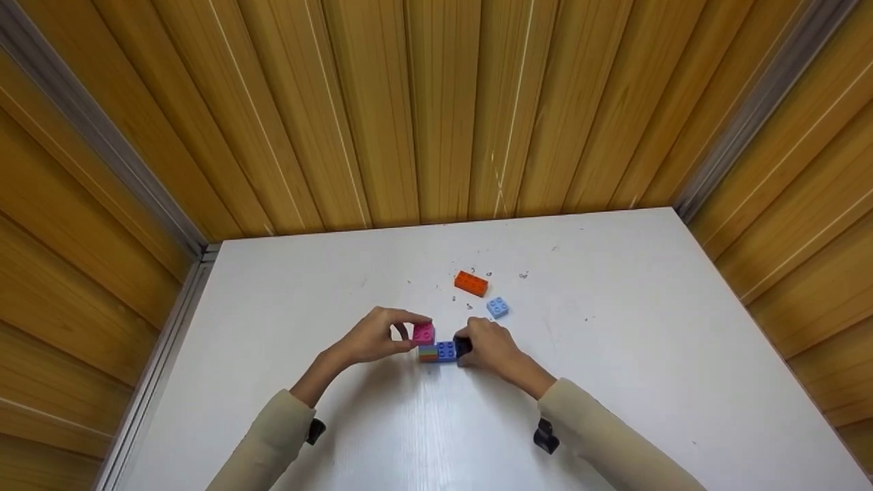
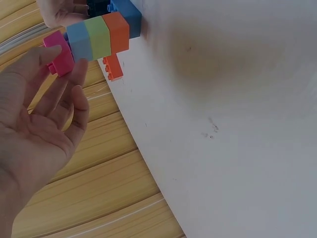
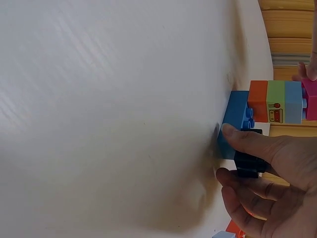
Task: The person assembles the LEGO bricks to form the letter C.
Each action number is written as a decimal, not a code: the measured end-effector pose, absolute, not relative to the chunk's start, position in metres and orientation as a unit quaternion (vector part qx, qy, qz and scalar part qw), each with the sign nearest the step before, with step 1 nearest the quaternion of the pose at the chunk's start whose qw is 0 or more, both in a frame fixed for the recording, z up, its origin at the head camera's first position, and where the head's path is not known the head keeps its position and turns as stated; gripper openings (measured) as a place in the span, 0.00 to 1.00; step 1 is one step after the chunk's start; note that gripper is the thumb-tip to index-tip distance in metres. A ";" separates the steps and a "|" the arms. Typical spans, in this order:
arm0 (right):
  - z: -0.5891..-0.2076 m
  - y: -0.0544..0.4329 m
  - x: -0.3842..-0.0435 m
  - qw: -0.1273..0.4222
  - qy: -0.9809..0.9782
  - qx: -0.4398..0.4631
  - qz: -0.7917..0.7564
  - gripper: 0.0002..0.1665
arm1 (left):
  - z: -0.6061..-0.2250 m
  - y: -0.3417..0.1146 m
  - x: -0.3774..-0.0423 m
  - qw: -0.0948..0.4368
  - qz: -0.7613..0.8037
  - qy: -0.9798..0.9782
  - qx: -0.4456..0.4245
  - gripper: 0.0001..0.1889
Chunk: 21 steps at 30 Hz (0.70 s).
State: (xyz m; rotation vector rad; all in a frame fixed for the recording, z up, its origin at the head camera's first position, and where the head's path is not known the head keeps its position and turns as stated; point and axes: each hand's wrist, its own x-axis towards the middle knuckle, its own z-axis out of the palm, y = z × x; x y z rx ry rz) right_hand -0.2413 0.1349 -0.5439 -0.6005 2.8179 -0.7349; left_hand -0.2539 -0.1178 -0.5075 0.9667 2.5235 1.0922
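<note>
Between thumb and fingertips, my left hand pinches a pink brick directly over the studs of a small stack. In the right wrist view that stack runs from a light blue brick through a green brick with a printed picture to an orange brick. It rises from the left end of a long blue brick on the table. My right hand grips this brick's right end, thumb on its side. A black piece, partly hidden by that hand, sits at the same end.
Beyond the hands, an orange-red brick and a small light blue brick lie on the white table. Small dark marks dot the tabletop around them. Yellow-brown slatted walls border the table at the back and sides.
</note>
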 end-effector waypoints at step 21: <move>-0.546 0.135 -0.242 0.070 0.941 -0.218 -0.248 0.23 | -0.501 -0.104 -0.250 0.104 0.317 0.903 0.269 0.20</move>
